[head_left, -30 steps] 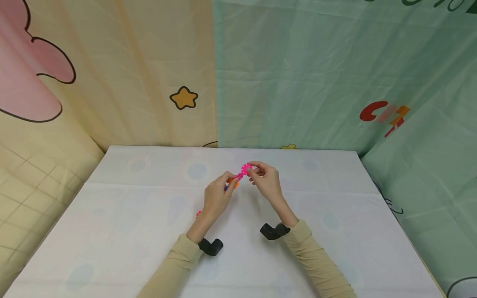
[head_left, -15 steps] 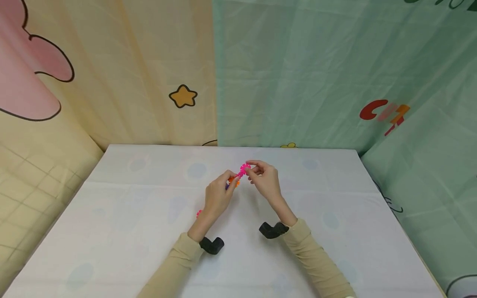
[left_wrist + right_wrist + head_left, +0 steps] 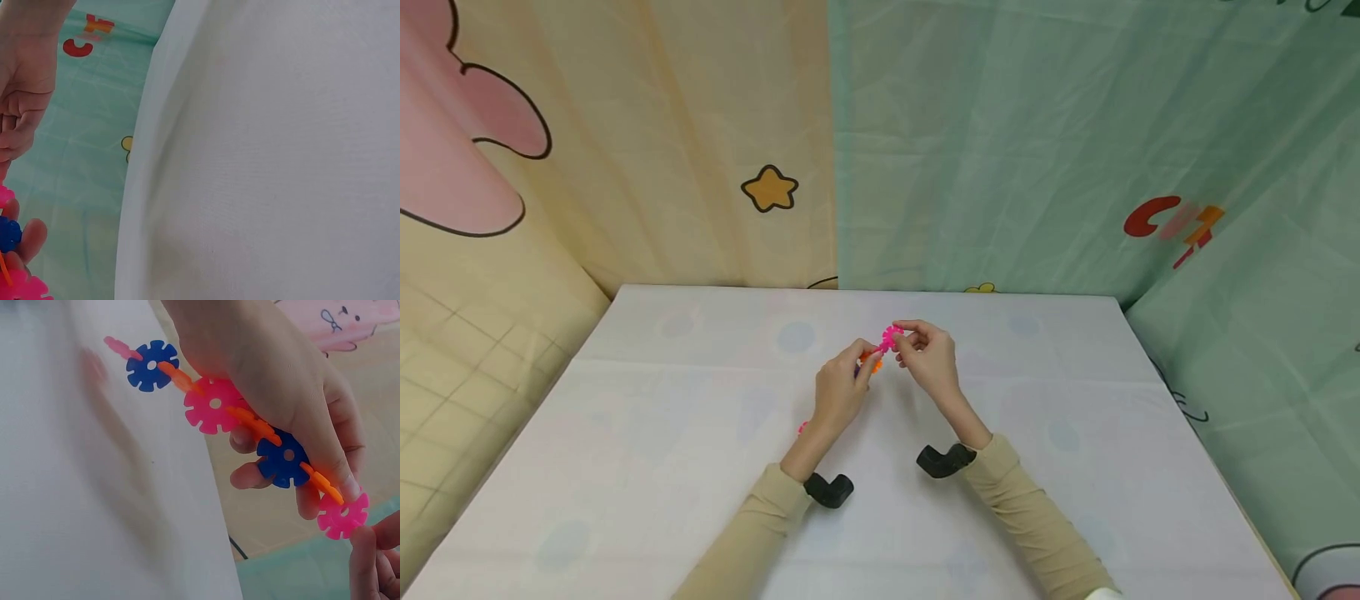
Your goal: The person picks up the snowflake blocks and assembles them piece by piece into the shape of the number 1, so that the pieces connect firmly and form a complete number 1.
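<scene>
A chain of slotted plastic snowflake discs hangs from my left hand [image 3: 837, 389], with pink, blue [image 3: 287, 456] and orange [image 3: 253, 425] pieces set crosswise. My left thumb and fingers pinch it close to its upper end, by an orange piece and a pink disc [image 3: 343, 515]. Its far end, a small pink piece [image 3: 122, 348], trails back under the left wrist. My right hand [image 3: 931, 361] pinches another pink disc [image 3: 891, 337] between thumb and index finger, right at the chain's upper end. In the right wrist view that disc is mostly hidden by the right fingertips [image 3: 362, 540].
Both hands are over a white-covered table [image 3: 1037, 517] with faint blue spots. Curtains hang behind it, yellow [image 3: 700, 100] on the left and green [image 3: 1000, 150] on the right. A black camera mount [image 3: 829, 492] sits on each wrist.
The head view has shifted a little, so the table sits slightly higher in it. Both hands keep their hold on the pieces, the right one drifting slightly left.
</scene>
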A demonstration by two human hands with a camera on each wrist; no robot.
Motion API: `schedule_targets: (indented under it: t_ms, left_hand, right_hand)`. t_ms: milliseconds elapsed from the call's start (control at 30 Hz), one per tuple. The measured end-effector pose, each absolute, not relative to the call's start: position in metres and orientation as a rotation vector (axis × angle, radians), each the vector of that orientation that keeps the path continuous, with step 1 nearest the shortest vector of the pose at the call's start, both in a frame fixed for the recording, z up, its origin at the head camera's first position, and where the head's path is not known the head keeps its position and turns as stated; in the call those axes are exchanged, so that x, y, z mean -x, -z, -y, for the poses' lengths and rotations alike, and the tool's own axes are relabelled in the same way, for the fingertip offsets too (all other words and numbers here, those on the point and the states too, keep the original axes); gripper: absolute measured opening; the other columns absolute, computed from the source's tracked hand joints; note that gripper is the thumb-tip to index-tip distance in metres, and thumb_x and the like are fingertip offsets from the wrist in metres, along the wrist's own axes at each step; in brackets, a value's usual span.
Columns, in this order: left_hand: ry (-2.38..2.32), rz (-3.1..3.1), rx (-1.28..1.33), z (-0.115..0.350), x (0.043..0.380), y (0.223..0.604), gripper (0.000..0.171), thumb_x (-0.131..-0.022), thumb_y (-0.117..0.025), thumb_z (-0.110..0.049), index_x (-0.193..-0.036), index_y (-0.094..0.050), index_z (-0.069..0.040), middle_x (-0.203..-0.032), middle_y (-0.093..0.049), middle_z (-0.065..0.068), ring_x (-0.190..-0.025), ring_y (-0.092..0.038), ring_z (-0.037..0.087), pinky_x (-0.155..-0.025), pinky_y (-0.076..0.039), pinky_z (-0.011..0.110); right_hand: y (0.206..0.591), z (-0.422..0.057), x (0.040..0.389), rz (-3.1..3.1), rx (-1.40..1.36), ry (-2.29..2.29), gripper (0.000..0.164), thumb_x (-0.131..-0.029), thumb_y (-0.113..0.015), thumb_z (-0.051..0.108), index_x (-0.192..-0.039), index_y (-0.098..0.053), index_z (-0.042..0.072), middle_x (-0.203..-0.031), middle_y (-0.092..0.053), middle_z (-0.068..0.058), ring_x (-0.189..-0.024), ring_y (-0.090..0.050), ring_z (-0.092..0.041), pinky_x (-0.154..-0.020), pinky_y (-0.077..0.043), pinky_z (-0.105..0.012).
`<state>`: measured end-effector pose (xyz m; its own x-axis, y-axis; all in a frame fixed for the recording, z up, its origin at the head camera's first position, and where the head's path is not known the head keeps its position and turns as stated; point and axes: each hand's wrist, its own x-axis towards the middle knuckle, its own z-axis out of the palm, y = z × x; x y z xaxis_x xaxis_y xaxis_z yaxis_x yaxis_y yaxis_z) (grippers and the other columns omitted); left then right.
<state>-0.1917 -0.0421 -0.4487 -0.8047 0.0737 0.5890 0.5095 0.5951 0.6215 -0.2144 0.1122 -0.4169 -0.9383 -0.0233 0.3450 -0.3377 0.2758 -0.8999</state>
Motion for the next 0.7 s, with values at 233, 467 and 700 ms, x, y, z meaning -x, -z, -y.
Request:
schedule_targets:
  t_ms: [233,467,700]
  left_hand:
    - [1.143,2.311,0.43,0.041,0.193,0.447,0.01,-0.098,-0.072,-0.012,-0.096,-0.067,-0.004,-0.066,-0.062,0.004,-0.048,-0.058,0.015,-0.047,-0.042,0.028]
    - [1.266,2.379,0.396,0.04,0.193,0.441,0.014,-0.099,-0.072,-0.014,-0.104,-0.069,-0.003,-0.077,-0.069,0.008,-0.049,-0.06,0.013,-0.046,-0.041,0.025]
    - [1.494,2.419,0.357,0.041,0.192,0.435,0.028,-0.097,-0.075,-0.015,-0.12,-0.068,-0.002,-0.095,-0.075,0.015,-0.057,-0.069,0.019,-0.053,-0.051,0.026]
  right_hand:
    - [0.415,-0.111,0.217,2.303,-0.332,-1.744,0.02,-0.095,-0.067,-0.004,-0.114,-0.072,-0.01,-0.072,-0.067,-0.018,-0.055,-0.063,-0.011,-0.056,-0.053,-0.019]
    - [0.411,-0.119,0.224,2.383,-0.307,-1.802,0.023,-0.097,-0.068,0.0,-0.118,-0.071,-0.01,-0.08,-0.07,-0.018,-0.066,-0.071,-0.026,-0.064,-0.058,-0.024]
    - [0.403,-0.129,0.237,2.401,-0.225,-1.924,0.025,-0.097,-0.066,0.001,-0.12,-0.071,-0.008,-0.083,-0.071,-0.018,-0.069,-0.07,-0.023,-0.066,-0.058,-0.023]
